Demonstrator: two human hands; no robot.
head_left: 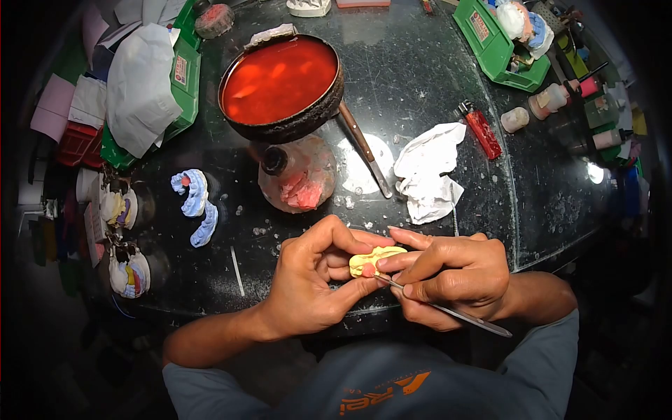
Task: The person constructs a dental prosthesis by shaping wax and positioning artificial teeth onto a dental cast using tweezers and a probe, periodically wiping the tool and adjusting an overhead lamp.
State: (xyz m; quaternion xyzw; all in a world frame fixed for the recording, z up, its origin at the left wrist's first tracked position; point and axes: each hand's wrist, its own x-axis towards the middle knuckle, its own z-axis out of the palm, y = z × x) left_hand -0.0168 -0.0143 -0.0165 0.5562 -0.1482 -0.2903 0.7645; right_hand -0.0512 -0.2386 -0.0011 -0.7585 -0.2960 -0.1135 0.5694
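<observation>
1. One yellow cast (360, 262) is held up between the left hand (308, 280) and the right hand (458, 276), near the middle of the near edge of a black surface (399, 77).
2. Left hand: a narrow pinch, thumb on the cast's near side, fingertips on its far side.
3. Right hand: curled around a thin metal tool (469, 318), pen-like, its tip at a pink lump (369, 270) on the cast. Fingertips of this hand also touch the cast.
4. Beyond the left hand, toward the far edge, a dark bowl (308, 124) of red liquid (273, 80) stands above a glass vessel (308, 164) with pink pieces (302, 194).
5. Right of the vessel, a wooden-handled knife (362, 145) lies slanted, its blade toward the near edge.
6. Next come a crumpled tissue (430, 175), then a red lighter (481, 131) and a small jar (515, 120), toward the right edge.
7. Two blue casts (191, 196) lie close together left of the vessel; two mounted casts (129, 273) stand at the left edge.
8. Green bins: one (185, 66) at the far left corner, bearing a white bag (143, 91); another (490, 52) near the far right corner.
</observation>
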